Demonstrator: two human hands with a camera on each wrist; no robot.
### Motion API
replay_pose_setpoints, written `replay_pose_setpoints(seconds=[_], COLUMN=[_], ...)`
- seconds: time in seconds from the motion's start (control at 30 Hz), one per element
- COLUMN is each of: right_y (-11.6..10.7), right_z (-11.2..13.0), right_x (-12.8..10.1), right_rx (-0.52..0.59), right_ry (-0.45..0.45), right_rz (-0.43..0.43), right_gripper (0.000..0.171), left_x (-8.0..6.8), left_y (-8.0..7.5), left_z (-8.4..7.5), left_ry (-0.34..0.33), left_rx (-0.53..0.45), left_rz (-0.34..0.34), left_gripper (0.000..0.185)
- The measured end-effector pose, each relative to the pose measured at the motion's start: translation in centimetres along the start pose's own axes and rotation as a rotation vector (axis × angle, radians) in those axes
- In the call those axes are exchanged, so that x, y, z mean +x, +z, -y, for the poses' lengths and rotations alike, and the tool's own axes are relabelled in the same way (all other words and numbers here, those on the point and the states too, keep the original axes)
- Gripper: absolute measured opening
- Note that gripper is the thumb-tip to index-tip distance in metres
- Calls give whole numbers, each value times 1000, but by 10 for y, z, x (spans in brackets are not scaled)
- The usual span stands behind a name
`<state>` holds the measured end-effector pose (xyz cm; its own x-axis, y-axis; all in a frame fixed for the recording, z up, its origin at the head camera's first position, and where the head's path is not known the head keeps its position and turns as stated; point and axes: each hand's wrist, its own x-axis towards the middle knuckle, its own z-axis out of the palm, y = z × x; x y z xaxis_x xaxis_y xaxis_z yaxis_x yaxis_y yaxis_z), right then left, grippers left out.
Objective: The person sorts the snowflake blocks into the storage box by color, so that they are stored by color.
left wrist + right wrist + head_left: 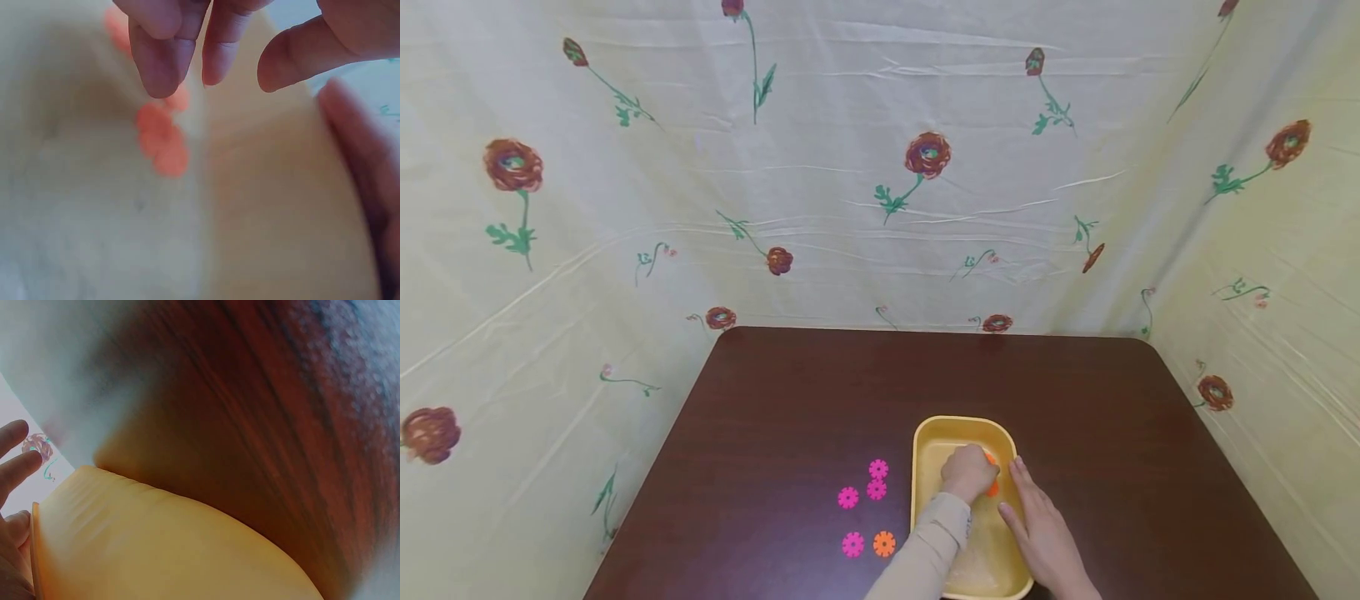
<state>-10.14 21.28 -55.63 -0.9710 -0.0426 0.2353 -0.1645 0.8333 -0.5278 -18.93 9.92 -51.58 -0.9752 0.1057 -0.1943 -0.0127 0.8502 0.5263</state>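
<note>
A yellow tray (925, 442) stands on the dark brown table near its front edge. My left hand (968, 473), in a beige sleeve, reaches down into the tray. In the left wrist view its fingertips (164, 69) and thumb hang apart just above several orange gear discs (162, 139) on the tray floor, with nothing between them. A bit of orange disc (992, 485) shows beside that hand. My right hand (1037, 525) lies with straight fingers along the tray's right rim. Its fingers (14, 456) show beside the tray's outer wall (156, 544).
Left of the tray several pink gear discs (877, 479) and one orange disc (883, 543) lie loose on the table (820, 383). Flowered cloth (880, 183) hangs behind and on both sides.
</note>
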Motion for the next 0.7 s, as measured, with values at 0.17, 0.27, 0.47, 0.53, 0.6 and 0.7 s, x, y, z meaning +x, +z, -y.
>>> replay_pose_setpoints(seconds=[0.17, 0.27, 0.47, 0.53, 0.6, 0.7], right_y=[-1, -2, -3, -3, -3, -3], right_z=[1, 2, 3, 3, 3, 3], right_x=[0, 0, -1, -1, -1, -1], right_rx=[-5, -3, 1, 3, 4, 5], right_ry=[16, 19, 8, 7, 3, -3], right_rz=[17, 18, 12, 13, 9, 6], right_gripper=[57, 57, 57, 57, 57, 57], left_x=[-5, -7, -7, -7, -8, -10], left_y=[-21, -39, -69, -77, -83, -92], left_z=[-4, -4, 7, 13, 19, 27], left_ry=[103, 153, 194, 184, 180, 175], left_rx=[30, 0, -48, -40, -40, -37], left_rz=[-96, -154, -268, -296, -317, -341], left_gripper=[28, 19, 7, 7, 7, 8])
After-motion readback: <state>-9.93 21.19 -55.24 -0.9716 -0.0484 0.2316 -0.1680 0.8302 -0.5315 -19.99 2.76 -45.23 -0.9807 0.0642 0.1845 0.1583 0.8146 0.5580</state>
